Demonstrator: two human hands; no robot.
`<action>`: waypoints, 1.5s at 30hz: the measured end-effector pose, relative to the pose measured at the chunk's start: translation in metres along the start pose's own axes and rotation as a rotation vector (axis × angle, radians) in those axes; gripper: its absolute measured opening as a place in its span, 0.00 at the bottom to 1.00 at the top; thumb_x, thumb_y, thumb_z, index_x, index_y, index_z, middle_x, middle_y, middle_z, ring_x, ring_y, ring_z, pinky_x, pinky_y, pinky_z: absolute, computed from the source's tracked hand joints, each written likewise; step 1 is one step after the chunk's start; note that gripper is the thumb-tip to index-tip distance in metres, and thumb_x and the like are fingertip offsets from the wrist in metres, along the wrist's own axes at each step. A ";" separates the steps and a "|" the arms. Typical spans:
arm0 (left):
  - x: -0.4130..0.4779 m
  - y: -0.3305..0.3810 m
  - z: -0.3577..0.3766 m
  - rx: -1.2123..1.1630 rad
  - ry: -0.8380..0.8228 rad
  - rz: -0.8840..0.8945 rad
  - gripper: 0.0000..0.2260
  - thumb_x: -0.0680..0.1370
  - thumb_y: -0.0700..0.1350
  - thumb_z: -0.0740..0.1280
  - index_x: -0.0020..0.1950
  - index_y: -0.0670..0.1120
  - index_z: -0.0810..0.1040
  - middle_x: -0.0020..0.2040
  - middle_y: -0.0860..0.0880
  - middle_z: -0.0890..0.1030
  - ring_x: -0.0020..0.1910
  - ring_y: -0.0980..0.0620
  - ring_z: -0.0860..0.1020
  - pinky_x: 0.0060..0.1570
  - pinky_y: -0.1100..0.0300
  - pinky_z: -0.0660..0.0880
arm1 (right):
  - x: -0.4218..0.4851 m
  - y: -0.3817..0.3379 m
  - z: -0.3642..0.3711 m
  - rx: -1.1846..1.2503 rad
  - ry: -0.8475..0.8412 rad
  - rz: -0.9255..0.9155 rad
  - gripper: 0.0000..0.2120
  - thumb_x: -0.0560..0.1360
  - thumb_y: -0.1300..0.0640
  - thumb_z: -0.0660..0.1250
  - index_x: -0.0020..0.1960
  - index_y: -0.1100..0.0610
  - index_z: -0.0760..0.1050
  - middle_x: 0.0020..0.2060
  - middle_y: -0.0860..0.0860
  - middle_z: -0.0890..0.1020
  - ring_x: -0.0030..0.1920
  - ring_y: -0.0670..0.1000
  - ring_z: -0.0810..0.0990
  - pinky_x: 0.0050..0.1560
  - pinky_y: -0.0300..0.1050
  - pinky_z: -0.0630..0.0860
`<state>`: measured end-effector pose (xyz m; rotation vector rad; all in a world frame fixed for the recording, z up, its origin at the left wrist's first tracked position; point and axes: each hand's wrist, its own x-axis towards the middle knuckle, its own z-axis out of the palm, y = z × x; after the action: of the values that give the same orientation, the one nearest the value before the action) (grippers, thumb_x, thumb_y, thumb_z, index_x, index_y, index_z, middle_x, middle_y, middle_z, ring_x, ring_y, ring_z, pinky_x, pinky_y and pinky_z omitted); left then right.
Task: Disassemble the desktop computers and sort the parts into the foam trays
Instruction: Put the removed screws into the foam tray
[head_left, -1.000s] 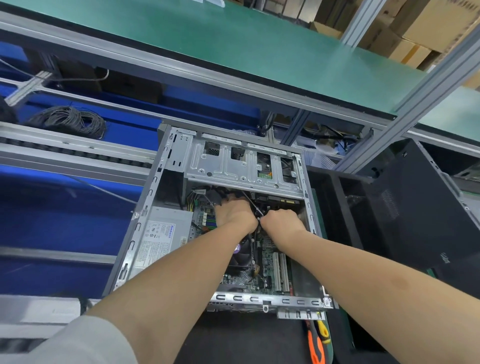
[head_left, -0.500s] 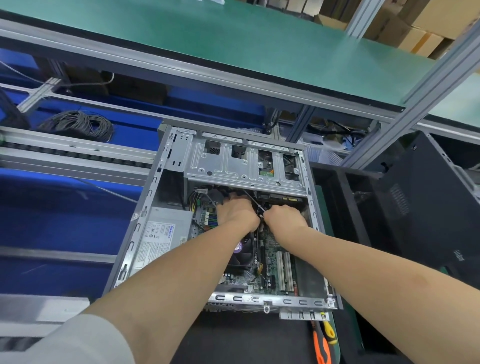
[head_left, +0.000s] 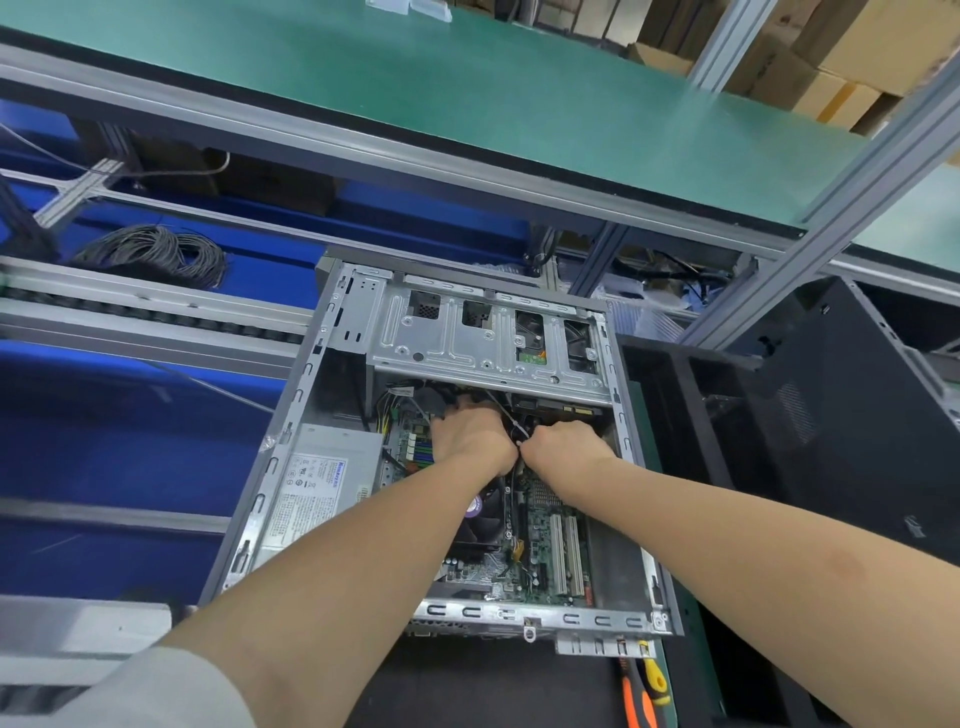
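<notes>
An open grey desktop case (head_left: 291, 441) lies on its side in front of me, its motherboard (head_left: 540, 566) showing. Both my hands reach deep inside, just under the silver drive cage (head_left: 467, 343). My left hand (head_left: 470, 436) has its fingers curled into a bundle of black cables (head_left: 428, 400). Close beside it, my right hand (head_left: 563, 441) is curled round a thin cable (head_left: 517, 428) that runs between the two hands. The fingertips of both hands are hidden. The power supply (head_left: 322, 483) sits at the case's left, and the CPU fan (head_left: 480, 519) lies partly under my left forearm.
A black case side panel (head_left: 831, 415) leans at the right. Orange and yellow tool handles (head_left: 641, 696) lie at the case's front right corner. A coil of grey wire (head_left: 150, 254) rests on the blue shelf at left. A green bench top (head_left: 467, 98) spans above.
Both hands stay in the same spot among the cables; only the camera has shifted slightly. No part has come out of the case.
</notes>
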<state>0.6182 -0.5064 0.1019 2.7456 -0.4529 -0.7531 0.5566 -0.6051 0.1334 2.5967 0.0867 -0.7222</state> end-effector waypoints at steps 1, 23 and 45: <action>0.000 0.000 0.000 -0.005 -0.001 0.003 0.20 0.72 0.41 0.70 0.63 0.50 0.78 0.67 0.46 0.78 0.62 0.46 0.78 0.62 0.51 0.68 | 0.000 0.000 0.000 0.011 -0.002 0.008 0.20 0.71 0.73 0.69 0.60 0.58 0.78 0.52 0.56 0.81 0.52 0.62 0.84 0.40 0.52 0.74; 0.000 -0.001 -0.002 0.002 0.002 0.019 0.22 0.71 0.42 0.72 0.65 0.50 0.77 0.65 0.46 0.78 0.61 0.45 0.79 0.60 0.51 0.71 | -0.011 0.002 -0.010 0.257 -0.072 0.176 0.14 0.77 0.69 0.66 0.62 0.63 0.76 0.50 0.56 0.76 0.49 0.59 0.81 0.43 0.48 0.74; -0.074 -0.046 -0.080 -0.616 -0.256 0.231 0.14 0.61 0.57 0.69 0.40 0.49 0.76 0.43 0.51 0.78 0.44 0.48 0.74 0.53 0.48 0.71 | -0.086 -0.034 -0.025 0.920 0.094 0.111 0.15 0.85 0.54 0.56 0.66 0.61 0.70 0.59 0.57 0.75 0.59 0.58 0.76 0.57 0.49 0.74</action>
<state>0.6108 -0.4243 0.1862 2.0016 -0.4792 -0.9898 0.4887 -0.5585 0.1821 3.4573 -0.4665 -0.7007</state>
